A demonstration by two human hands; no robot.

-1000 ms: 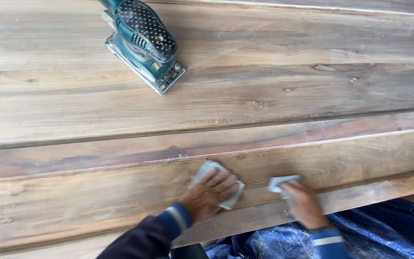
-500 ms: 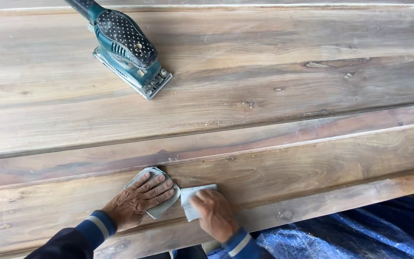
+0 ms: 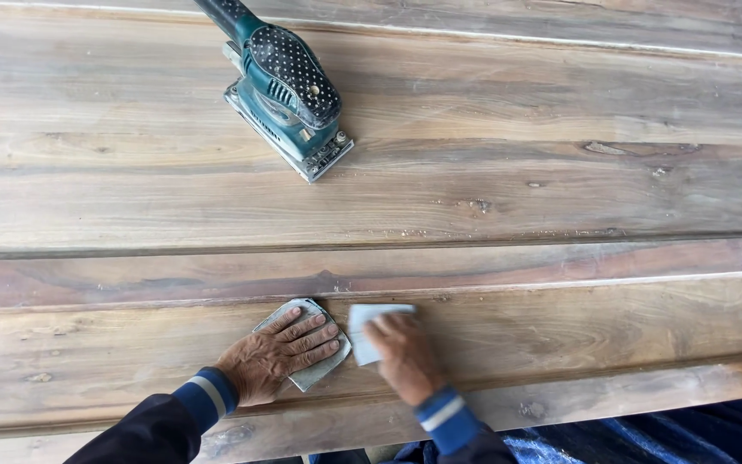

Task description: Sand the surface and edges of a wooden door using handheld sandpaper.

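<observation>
Grey sandpaper sheet [image 3: 309,354] pressed flat under open left hand [image 3: 276,357], lower centre of frame. Pale folded sheet [image 3: 371,328] just beside, pinned by curled right hand [image 3: 404,357]. Teal sander [image 3: 289,90] resting upper centre on wooden surface [image 3: 560,198].

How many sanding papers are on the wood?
2: one grey sheet lies flat under the left hand, one paler sheet under the right hand, side by side on the near plank.

left hand [image 3: 278,357] flat on grey sandpaper [image 3: 309,378]; right hand [image 3: 404,354] on pale sheet [image 3: 369,321]; sander [image 3: 285,90] on planks [image 3: 517,198]
</observation>
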